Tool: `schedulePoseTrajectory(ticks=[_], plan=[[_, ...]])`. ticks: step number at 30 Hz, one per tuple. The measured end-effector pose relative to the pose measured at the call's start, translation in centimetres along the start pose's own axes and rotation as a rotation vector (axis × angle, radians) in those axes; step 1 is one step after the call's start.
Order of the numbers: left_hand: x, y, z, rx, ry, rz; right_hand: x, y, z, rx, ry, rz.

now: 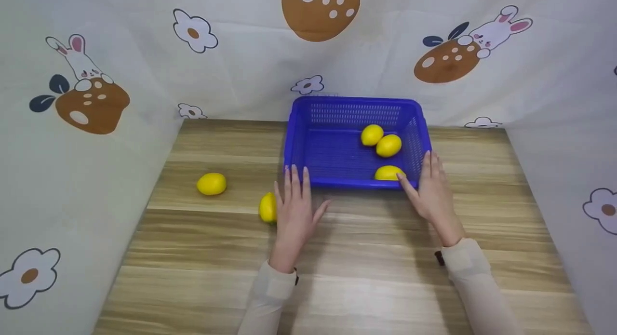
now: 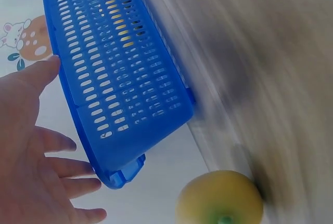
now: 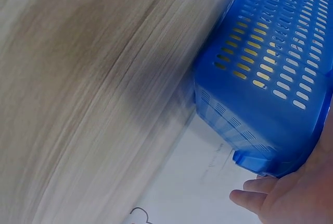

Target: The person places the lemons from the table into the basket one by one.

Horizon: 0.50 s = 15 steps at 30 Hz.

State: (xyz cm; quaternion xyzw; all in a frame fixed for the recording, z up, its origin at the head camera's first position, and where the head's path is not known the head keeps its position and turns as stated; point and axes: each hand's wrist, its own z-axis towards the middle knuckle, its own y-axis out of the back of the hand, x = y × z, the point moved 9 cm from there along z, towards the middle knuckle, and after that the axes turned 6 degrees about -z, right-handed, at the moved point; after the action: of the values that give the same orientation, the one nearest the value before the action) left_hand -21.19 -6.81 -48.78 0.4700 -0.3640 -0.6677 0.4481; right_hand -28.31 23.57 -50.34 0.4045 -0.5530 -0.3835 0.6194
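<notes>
A blue plastic basket [image 1: 356, 183] with slotted walls stands at the back of the table and holds three lemons. Two of these, a lemon [image 1: 372, 135] and another lemon [image 1: 389, 145], lie together; a third lemon [image 1: 389, 173] is partly hidden behind the front rim. My left hand [image 1: 295, 209] has its fingers spread and straight at the basket's front left corner, thumb out to the side. At the front right corner my right hand [image 1: 434, 193] rests with extended fingers along the side and the thumb at the front rim. Neither hand holds a lemon.
Beside my left hand, a lemon [image 1: 267, 208] lies on the wooden table [image 1: 366, 267], partly covered by the hand. Farther left sits another lemon [image 1: 211, 184]. A pale patterned cloth [image 1: 241, 60] hangs behind the basket and along both sides.
</notes>
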Motion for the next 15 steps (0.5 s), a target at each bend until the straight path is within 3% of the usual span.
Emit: schedulePoseTrajectory(ticks=[5, 15], plan=[[0.2, 0.6, -1.2, -0.047, -0.001, 0.056, 0.0, -0.1, -0.1, 0.009, -0.007, 0.005], [1.3, 0.7, -2.8, -0.066, 0.018, 0.073, 0.2, 0.3, -0.1, -0.019, 0.006, 0.033]])
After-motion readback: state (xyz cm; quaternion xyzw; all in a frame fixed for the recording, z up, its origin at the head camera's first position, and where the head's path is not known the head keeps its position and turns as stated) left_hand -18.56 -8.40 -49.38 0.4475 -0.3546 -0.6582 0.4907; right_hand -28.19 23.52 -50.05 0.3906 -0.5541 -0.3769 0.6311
